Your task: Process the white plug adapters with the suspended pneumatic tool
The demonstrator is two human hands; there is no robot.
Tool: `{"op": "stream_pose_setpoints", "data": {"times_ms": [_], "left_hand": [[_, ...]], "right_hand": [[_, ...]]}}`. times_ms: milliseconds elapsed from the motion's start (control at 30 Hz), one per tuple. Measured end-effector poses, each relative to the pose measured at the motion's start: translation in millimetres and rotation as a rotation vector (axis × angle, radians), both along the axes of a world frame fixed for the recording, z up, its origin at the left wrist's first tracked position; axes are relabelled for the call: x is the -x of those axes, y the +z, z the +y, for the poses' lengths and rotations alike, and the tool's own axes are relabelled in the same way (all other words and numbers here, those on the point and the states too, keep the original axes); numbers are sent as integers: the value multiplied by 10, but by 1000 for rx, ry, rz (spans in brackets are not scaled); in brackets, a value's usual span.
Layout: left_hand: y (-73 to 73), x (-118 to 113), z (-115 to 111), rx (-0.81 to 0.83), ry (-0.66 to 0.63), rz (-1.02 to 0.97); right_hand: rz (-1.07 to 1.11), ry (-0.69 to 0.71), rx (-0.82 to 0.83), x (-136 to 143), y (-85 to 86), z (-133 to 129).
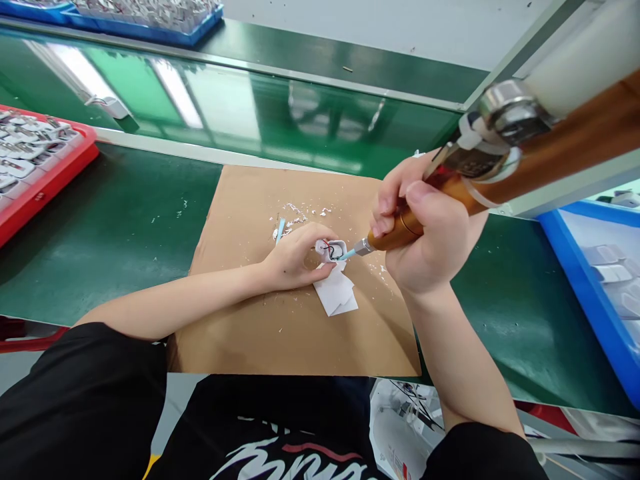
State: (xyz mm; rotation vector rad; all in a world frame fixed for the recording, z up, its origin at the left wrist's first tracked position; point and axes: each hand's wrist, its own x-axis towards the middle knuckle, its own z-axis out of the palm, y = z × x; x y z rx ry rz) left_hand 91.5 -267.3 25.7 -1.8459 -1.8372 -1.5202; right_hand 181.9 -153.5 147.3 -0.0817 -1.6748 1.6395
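Note:
My left hand (pixel 303 259) pinches a small white plastic housing (pixel 341 248) between thumb and fingers, its open side showing red and black wires inside. In my right hand (pixel 430 230) is a thick copper-coloured cylindrical tool (pixel 540 157), with a metal collar and a thin light blue tip. That tip reaches the lower right edge of the housing's opening; whether it touches cannot be seen clearly. Folded white paper (pixel 336 293) lies just below the housing, on a brown cardboard sheet (pixel 240 333). A light blue strip (pixel 281 231) lies behind my left hand.
White scraps (pixel 300 215) are scattered on the cardboard. At left stands a red tray (pixel 75 160) of white parts; a blue tray (pixel 583 267) stands at right. Another blue tray (pixel 200 30) sits on the rear ledge. One white part (pixel 113 107) lies at the back left.

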Motion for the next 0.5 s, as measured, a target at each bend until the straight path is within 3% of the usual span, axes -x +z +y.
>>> {"op": "stream_pose_setpoints", "data": {"times_ms": [267,500], "left_hand": [[15,-2,-1,-9,-13,10],[0,7,23,17,-7,48]], "right_hand": [[45,26,13,12,-7,-6],[-2,-31,-5,4,-10,-2]]}}
